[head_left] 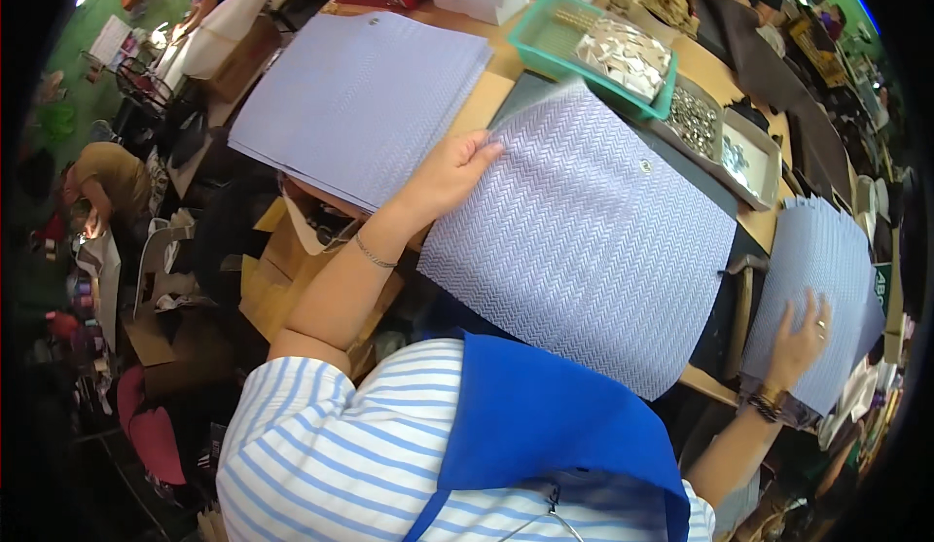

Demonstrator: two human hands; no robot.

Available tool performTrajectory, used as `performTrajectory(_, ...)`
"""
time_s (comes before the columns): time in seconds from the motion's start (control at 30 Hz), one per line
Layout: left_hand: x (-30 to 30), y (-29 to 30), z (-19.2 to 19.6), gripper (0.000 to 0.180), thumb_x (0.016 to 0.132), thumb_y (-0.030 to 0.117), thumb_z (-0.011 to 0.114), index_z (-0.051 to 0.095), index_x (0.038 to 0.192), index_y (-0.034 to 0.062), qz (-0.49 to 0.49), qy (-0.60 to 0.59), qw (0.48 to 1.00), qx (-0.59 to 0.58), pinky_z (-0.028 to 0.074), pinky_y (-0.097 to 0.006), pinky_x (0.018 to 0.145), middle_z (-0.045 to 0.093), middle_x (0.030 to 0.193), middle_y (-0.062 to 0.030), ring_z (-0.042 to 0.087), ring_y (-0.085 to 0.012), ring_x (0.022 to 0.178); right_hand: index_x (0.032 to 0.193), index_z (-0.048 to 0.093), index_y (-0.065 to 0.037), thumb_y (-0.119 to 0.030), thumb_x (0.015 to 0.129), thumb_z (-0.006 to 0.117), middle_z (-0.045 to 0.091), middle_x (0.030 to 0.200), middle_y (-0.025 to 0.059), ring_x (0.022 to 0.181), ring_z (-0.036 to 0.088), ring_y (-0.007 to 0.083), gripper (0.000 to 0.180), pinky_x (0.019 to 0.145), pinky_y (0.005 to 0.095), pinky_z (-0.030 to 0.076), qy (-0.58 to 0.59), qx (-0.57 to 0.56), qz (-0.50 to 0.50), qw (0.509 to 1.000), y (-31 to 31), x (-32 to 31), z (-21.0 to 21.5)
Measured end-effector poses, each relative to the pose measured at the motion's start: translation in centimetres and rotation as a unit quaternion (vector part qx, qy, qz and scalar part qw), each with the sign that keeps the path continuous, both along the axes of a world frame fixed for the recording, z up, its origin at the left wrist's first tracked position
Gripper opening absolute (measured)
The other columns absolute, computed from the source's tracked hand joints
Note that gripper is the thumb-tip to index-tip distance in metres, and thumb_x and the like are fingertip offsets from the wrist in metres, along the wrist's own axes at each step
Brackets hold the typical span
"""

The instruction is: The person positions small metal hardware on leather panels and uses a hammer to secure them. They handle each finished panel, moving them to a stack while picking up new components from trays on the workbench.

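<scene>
Lilac herringbone-embossed sheet [584,240], one snap stud near its far edge, lying tilted over the wooden table [496,90]. Pinched at its upper-left corner by left hand [443,177], fingers closed. Left of it, finished-looking stack [365,104]; right, another stack [822,284] under right hand [798,343], fingers spread flat, seemingly gripping nothing. Beyond: teal basket [530,41].

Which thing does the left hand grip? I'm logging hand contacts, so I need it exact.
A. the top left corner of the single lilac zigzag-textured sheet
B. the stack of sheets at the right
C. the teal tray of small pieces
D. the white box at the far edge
A: the left hand pinches the sheet at its top left corner, while the right hand lies flat on the right stack.
</scene>
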State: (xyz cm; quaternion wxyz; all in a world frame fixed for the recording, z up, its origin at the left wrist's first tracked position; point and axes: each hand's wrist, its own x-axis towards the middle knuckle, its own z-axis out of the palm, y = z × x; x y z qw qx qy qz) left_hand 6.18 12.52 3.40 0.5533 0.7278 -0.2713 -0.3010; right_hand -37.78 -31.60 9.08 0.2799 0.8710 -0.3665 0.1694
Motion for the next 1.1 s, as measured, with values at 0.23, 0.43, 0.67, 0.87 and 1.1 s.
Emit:
performTrajectory(0.23, 16.1, 11.9, 10.9, 0.055, 0.107, 0.043, 0.058, 0.062, 0.138, -0.0023, 0.226, -0.299, 0.914, 0.156, 0.047, -0.036, 0.106, 0.070, 0.129, -0.0125, 0.064, -0.0210, 0.120, 0.164, 0.038, -0.025, -0.063, 0.099, 0.060, 0.039, 0.163, 0.0254, 0.149, 0.041, 0.0454, 0.079, 0.116, 0.0570, 0.040, 0.045, 0.061, -0.149, 0.986, -6.3, -5.3, 0.6)
performTrajectory(0.43, 26.1, 21.8, 8.8, 0.103, 0.087, 0.076, 0.064, 0.037, 0.162, 0.0102, 0.339, -0.481, 0.656, 0.473, 0.031, -0.057, 0.122, 0.041, 0.162, -0.0271, 0.036, -0.0427, 0.153, 0.165, 0.036, -0.024, -0.061, 0.100, 0.059, 0.038, 0.165, 0.0230, 0.150, 0.040, 0.0438, 0.077, 0.116, 0.0560, 0.040, 0.033, 0.091, -0.131, 0.987, -6.3, -4.3, -0.2)
performTrajectory(0.67, 19.3, 14.3, -1.4, 0.127, 0.072, 0.094, 0.060, 0.029, 0.167, 0.0156, 0.195, -0.298, 0.787, 0.505, 0.016, -0.078, 0.118, 0.022, 0.171, -0.0257, 0.020, -0.0462, 0.158, 0.153, 0.055, -0.021, -0.046, 0.107, 0.055, 0.055, 0.151, 0.0255, 0.138, 0.055, 0.0422, 0.053, 0.108, 0.0468, 0.048, -0.007, 0.083, -0.072, 0.994, -8.0, -6.6, 0.5)
performTrajectory(0.87, 15.5, 11.0, -0.4, 0.097, 0.091, 0.074, 0.063, 0.039, 0.162, 0.0118, 0.243, -0.463, 0.738, 0.425, 0.023, -0.070, 0.120, 0.032, 0.167, -0.0269, 0.026, -0.0437, 0.157, 0.125, 0.071, -0.014, -0.039, 0.106, 0.058, 0.074, 0.114, 0.0211, 0.102, 0.071, 0.0428, 0.035, 0.086, 0.0499, 0.055, 0.041, 0.133, -0.178, 0.974, -8.7, -2.5, 3.8)
performTrajectory(1.1, -2.3, 0.8, 2.6, 0.051, 0.096, 0.012, 0.076, 0.060, 0.143, 0.0016, 0.010, -0.191, 0.981, -0.009, 0.042, -0.037, 0.115, 0.066, 0.139, -0.0106, 0.059, -0.0210, 0.130, 0.110, 0.071, -0.012, -0.037, 0.090, 0.078, 0.076, 0.103, 0.0165, 0.098, 0.071, 0.0394, 0.033, 0.085, 0.0498, 0.055, 0.008, 0.070, -0.023, 0.997, -2.3, 0.5, 4.4)
